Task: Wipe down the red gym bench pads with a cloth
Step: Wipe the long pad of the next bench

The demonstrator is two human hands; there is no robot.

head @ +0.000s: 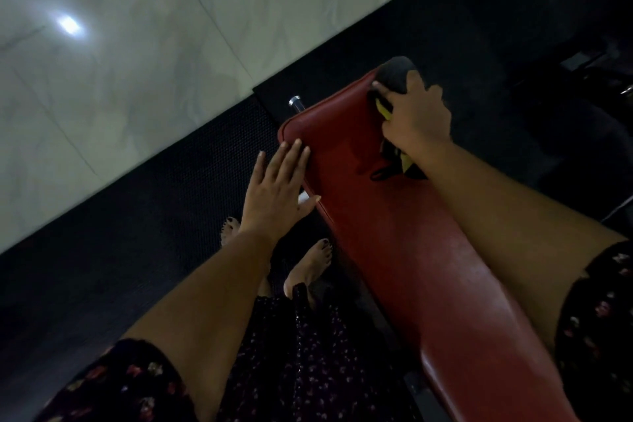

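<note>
The long red bench pad [387, 233] runs from the lower right up to the middle of the view. My right hand [416, 115] grips a dark cloth with yellow parts [406, 161] and presses it on the pad's far end. Most of the cloth is hidden under that hand. My left hand [277, 195] lies flat with straight fingers on the pad's left edge near its far corner.
A black foam roller [397, 74] sits just beyond the pad's far end, with a chrome bar end [296, 103] to its left. Black rubber matting [144, 216] covers the floor below; pale tiles [137, 44] lie beyond. My bare feet [310, 267] stand beside the bench.
</note>
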